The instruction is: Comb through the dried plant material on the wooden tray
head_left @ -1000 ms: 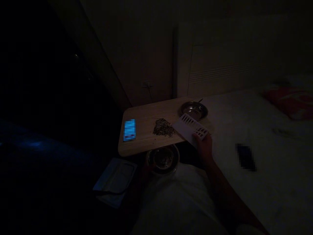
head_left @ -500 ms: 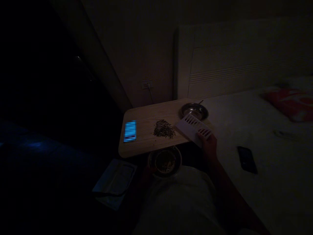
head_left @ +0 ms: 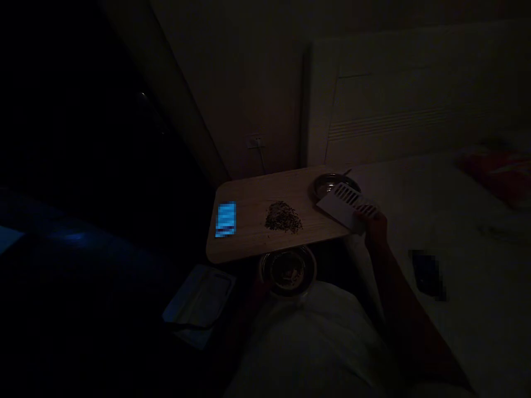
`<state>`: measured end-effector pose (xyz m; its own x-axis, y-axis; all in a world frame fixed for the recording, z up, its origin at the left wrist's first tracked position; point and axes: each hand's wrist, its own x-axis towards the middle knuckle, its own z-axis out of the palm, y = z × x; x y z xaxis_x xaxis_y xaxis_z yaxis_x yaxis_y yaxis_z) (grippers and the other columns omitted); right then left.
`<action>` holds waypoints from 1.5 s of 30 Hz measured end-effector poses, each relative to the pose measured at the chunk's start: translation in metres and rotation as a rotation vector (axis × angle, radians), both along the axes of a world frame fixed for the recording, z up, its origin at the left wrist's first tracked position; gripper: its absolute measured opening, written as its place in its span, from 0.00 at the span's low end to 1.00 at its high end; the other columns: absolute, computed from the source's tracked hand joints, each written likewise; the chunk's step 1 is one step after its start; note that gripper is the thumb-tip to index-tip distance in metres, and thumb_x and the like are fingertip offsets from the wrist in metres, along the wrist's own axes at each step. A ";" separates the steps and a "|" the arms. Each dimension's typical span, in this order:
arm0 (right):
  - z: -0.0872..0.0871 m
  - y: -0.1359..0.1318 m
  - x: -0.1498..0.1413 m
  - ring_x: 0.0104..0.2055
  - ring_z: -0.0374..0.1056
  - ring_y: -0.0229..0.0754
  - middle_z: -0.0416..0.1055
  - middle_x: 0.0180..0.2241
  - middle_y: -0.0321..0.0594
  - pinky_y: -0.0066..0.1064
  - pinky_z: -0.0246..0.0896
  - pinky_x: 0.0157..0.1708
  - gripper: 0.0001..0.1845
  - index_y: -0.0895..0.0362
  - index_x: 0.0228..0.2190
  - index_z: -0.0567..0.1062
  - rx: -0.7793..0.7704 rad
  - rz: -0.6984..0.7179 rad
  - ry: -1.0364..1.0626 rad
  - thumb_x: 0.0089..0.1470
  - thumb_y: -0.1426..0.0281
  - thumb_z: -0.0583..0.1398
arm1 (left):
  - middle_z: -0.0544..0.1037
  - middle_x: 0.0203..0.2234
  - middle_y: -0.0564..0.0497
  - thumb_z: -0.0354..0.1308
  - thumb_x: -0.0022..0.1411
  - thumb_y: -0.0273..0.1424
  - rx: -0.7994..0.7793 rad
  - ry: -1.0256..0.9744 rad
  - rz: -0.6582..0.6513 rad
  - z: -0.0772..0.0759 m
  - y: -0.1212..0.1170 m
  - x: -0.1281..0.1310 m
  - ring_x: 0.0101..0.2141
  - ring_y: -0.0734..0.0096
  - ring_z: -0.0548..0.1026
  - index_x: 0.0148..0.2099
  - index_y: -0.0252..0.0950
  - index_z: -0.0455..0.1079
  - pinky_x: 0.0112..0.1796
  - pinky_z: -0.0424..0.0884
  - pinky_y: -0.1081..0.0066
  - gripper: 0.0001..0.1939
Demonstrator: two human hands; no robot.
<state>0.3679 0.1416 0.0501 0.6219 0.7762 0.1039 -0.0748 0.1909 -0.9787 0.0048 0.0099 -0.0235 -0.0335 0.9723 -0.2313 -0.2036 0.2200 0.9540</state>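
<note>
My right hand (head_left: 375, 228) is closed around one end of a white slotted plastic piece (head_left: 338, 213), flat with a row of slots along one side. The piece overlaps the front of a shiny metal dish (head_left: 321, 184) at the back right of the wooden tabletop (head_left: 244, 246). A loose pile of small dark seeds or grains (head_left: 284, 217) lies in the middle of the tabletop. My left hand (head_left: 264, 284), dim in the shadow, grips the left rim of a metal bowl (head_left: 309, 273) below the table's front edge. Some grains lie inside this bowl.
A lit phone screen (head_left: 225, 219) is at the tabletop's left end. Left of my lap is a pale flat package (head_left: 197, 307) with a dark strap or cord. A dark phone (head_left: 427, 273) and a red item (head_left: 493, 171) lie on the bed (head_left: 468, 232) at right. The room is dark.
My right hand has moved right and slightly up with the slotted piece, away from the grain pile and over the dish's front. My view has shifted slightly. My left hand stays at the bowl.
</note>
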 end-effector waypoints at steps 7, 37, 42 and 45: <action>-0.006 0.000 0.017 0.27 0.67 0.38 0.74 0.26 0.35 0.31 0.64 0.28 0.17 0.58 0.26 0.78 -0.004 0.014 0.008 0.29 0.67 0.71 | 0.66 0.64 0.43 0.70 0.44 0.35 0.023 0.032 0.001 -0.011 0.004 -0.007 0.66 0.44 0.56 0.67 0.41 0.58 0.64 0.54 0.52 0.48; -0.003 -0.029 0.018 0.27 0.67 0.40 0.74 0.27 0.38 0.35 0.64 0.27 0.16 0.58 0.27 0.78 -0.043 0.066 0.028 0.30 0.69 0.72 | 0.68 0.62 0.43 0.70 0.48 0.36 -0.017 0.008 -0.038 0.016 -0.008 -0.001 0.65 0.46 0.60 0.66 0.43 0.59 0.63 0.56 0.51 0.44; -0.005 -0.031 0.019 0.26 0.67 0.41 0.74 0.26 0.38 0.35 0.64 0.26 0.15 0.57 0.26 0.78 -0.046 0.034 0.026 0.30 0.69 0.71 | 0.68 0.62 0.43 0.72 0.45 0.32 0.040 0.022 -0.090 0.032 -0.006 0.001 0.64 0.47 0.62 0.65 0.42 0.59 0.62 0.57 0.51 0.46; -0.009 -0.032 0.019 0.25 0.66 0.41 0.74 0.25 0.38 0.35 0.63 0.25 0.14 0.57 0.26 0.78 -0.072 0.029 0.038 0.31 0.70 0.71 | 0.68 0.62 0.42 0.73 0.43 0.31 0.051 0.060 -0.091 0.035 -0.003 0.001 0.64 0.47 0.61 0.65 0.42 0.59 0.62 0.57 0.51 0.47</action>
<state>0.3874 0.1098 0.0415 0.6014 0.7986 0.0239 -0.1163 0.1172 -0.9863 0.0057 0.0071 0.0111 0.0432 0.9825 -0.1813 -0.1268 0.1854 0.9744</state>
